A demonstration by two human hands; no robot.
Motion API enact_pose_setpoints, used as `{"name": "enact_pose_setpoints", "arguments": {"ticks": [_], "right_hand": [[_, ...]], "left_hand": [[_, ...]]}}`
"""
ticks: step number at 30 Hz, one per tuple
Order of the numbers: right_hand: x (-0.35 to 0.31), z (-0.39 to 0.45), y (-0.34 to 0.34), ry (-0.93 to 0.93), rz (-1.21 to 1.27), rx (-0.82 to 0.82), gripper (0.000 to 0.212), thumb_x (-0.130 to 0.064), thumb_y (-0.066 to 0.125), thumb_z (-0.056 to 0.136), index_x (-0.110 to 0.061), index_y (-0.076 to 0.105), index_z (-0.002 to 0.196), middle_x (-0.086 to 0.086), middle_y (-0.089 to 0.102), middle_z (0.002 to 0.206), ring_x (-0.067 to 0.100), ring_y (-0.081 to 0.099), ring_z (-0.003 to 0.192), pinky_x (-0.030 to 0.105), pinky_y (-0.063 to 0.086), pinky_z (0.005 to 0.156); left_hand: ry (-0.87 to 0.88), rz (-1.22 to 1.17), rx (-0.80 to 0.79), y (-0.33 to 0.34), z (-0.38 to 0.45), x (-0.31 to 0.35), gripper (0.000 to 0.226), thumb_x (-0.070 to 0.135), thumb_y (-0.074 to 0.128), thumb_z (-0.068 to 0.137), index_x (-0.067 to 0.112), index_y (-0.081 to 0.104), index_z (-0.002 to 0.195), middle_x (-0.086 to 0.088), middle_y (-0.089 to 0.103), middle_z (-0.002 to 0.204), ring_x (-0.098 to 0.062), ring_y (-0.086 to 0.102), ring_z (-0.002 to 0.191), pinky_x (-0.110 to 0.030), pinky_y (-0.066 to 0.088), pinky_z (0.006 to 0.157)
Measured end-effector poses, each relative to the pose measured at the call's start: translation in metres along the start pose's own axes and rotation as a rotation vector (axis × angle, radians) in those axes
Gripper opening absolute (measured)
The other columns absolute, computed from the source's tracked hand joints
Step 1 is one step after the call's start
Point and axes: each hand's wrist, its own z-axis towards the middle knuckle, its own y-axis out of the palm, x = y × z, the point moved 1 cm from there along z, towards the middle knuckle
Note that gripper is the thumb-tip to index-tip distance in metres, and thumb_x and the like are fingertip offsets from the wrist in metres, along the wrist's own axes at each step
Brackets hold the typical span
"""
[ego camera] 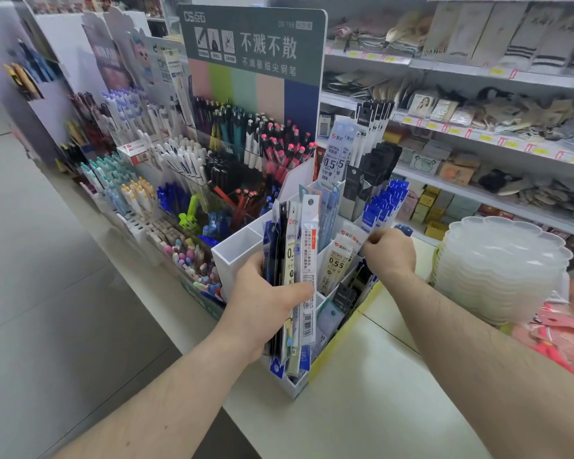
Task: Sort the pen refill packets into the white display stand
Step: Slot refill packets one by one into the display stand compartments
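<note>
A bundle of pen refill packets (295,270) is held upright, long axis near vertical, hang-hole ends pointing up, directly in front of the white display stand (236,256). The left hand (262,309) grips the bundle, thumb across the front of the white packet and fingers curled behind. The right hand (390,251) is at the stand's right side with its fingers (373,240) curled, pinching the top edge of a packet standing in a compartment; the packet labelled 0.55 (337,263) is just beside it. The stand rests on a pale table (362,409) at a shop aisle edge, above a grey tiled floor (47,260). Its rear compartments hold upright blue packets (383,202) and black packets (376,167); the front-left compartment shows bare white walls. Behind stands a pen display (246,150) with a grey header board. A stack of translucent trays (501,270) sits right, before stocked shelves (478,127).
</note>
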Motion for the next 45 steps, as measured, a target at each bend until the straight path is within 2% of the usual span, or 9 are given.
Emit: {"name": "enact_pose_setpoints", "arguments": {"ticks": [8,12,16,24,28,31,34,39,45], "right_hand": [[0.003,-0.016,-0.029,0.075,0.223,0.095,0.014,-0.029,0.065,0.089,-0.018,0.072,0.096,-0.001,0.072,0.098,0.016,0.063,0.087,0.036,0.054,0.082],[-0.007,-0.085,-0.075,0.062,0.636,0.097,0.014,-0.015,0.069,0.089,-0.021,0.069,0.076,-0.004,0.066,0.068,0.005,0.054,0.057,0.027,0.046,0.057],[-0.007,-0.147,-0.099,0.041,0.83,-0.011,0.027,0.002,0.072,0.082,-0.019,0.072,0.066,-0.005,0.064,0.058,0.004,0.052,0.052,0.017,0.041,0.051],[0.006,-0.176,-0.1,0.076,0.692,-0.136,0.013,-0.004,0.075,0.082,-0.013,0.07,0.089,-0.001,0.059,0.062,0.007,0.051,0.052,0.021,0.043,0.052],[0.01,-0.165,-0.097,0.15,0.337,-0.1,0.025,-0.039,0.081,0.072,-0.021,0.066,0.078,-0.008,0.058,0.063,0.009,0.053,0.059,0.027,0.045,0.058],[0.008,-0.161,-0.095,0.201,0.278,-0.128,0.028,-0.041,0.081,0.067,-0.017,0.066,0.069,-0.008,0.06,0.056,0.009,0.055,0.057,0.029,0.048,0.057],[0.008,-0.16,-0.09,0.243,0.383,-0.187,0.021,-0.03,0.077,0.075,-0.015,0.066,0.065,-0.007,0.058,0.051,0.012,0.055,0.054,0.03,0.048,0.053],[0.005,-0.158,-0.086,0.327,0.653,-0.224,0.027,-0.003,0.056,0.09,-0.012,0.061,0.065,0.001,0.053,0.051,0.016,0.044,0.043,0.024,0.036,0.042],[0.0,-0.155,-0.08,0.406,0.977,-0.212,0.028,-0.002,0.047,0.099,-0.01,0.052,0.073,-0.002,0.047,0.05,0.008,0.037,0.037,0.02,0.029,0.038]], "left_hand": [[-0.023,-0.05,-0.111,0.011,-0.002,0.004,0.038,0.0,0.077,0.078,0.023,0.063,0.106,0.005,0.076,0.093,-0.013,0.073,0.087,-0.039,0.061,0.078],[-0.106,-0.122,-0.237,0.026,-0.005,0.003,0.037,-0.002,0.073,0.08,0.019,0.064,0.109,-0.002,0.076,0.096,-0.022,0.074,0.091,-0.044,0.061,0.08],[-0.274,-0.243,-0.364,0.049,-0.003,-0.007,0.033,-0.006,0.064,0.086,0.01,0.064,0.114,-0.022,0.072,0.105,-0.037,0.071,0.09,-0.046,0.061,0.071],[-0.385,-0.28,-0.535,0.09,-0.002,-0.034,0.034,-0.001,0.065,0.085,0.009,0.065,0.118,-0.023,0.072,0.098,-0.036,0.071,0.083,-0.045,0.059,0.07],[-0.278,-0.133,-0.58,0.098,0.0,-0.045,0.039,0.006,0.07,0.082,0.012,0.064,0.12,-0.012,0.075,0.105,-0.029,0.072,0.099,-0.05,0.058,0.089],[-0.239,-0.089,-0.61,0.1,-0.004,-0.048,0.048,-0.004,0.07,0.073,0.014,0.064,0.117,-0.009,0.076,0.101,-0.028,0.072,0.1,-0.048,0.057,0.091],[-0.251,-0.139,-0.697,0.099,-0.006,-0.049,0.057,0.003,0.07,0.062,0.008,0.064,0.119,-0.016,0.074,0.103,-0.033,0.071,0.099,-0.043,0.057,0.084],[-0.269,-0.253,-0.742,0.09,-0.005,-0.048,0.035,0.014,0.071,0.074,0.011,0.065,0.108,-0.014,0.066,0.087,-0.024,0.066,0.078,-0.035,0.055,0.072],[-0.297,-0.302,-0.671,0.083,0.004,-0.049,0.053,0.023,0.073,0.075,0.009,0.061,0.125,-0.014,0.072,0.099,-0.027,0.07,0.086,-0.036,0.057,0.072]]}}
